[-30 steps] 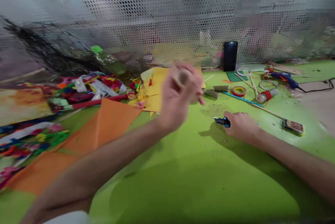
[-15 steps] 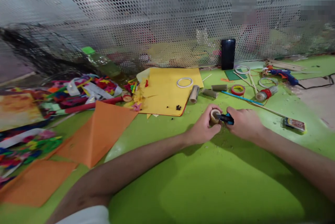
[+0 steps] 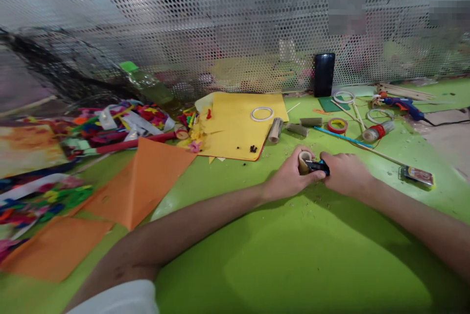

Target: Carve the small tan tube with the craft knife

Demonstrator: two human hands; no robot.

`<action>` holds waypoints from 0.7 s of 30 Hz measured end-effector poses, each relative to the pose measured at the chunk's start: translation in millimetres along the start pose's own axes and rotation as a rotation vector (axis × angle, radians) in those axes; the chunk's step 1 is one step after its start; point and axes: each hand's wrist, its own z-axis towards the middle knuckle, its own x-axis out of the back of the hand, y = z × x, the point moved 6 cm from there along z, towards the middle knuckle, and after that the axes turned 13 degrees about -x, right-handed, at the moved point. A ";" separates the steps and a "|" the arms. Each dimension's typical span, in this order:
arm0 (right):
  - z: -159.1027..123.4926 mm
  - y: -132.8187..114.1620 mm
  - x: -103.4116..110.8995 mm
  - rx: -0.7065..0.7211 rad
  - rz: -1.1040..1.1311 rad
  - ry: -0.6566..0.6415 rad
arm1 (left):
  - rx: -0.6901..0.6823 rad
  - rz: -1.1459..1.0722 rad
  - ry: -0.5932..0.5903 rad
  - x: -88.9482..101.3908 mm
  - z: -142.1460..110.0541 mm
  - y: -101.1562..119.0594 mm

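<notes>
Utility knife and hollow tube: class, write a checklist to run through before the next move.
Hollow tube held in the left hand: ok.
Utility knife gripped in the right hand: ok.
Left thumb well away from the knife: not ok, it lies close alongside.
Cutting edge direction: cannot tell, too small to make out.
Table near the hands free of scraps: not ok, small bits are scattered there.
</notes>
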 end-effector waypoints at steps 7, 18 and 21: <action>-0.2 -2.0 -1.0 -0.005 0.018 0.009 | -0.001 0.020 -0.012 0.9 0.2 -4.2; 2.3 -1.3 -1.2 -0.012 0.008 0.011 | 0.005 -0.034 0.024 1.7 2.8 -2.0; 2.2 -1.4 -2.1 -0.003 0.002 -0.007 | 0.022 -0.030 0.010 2.1 3.0 -0.3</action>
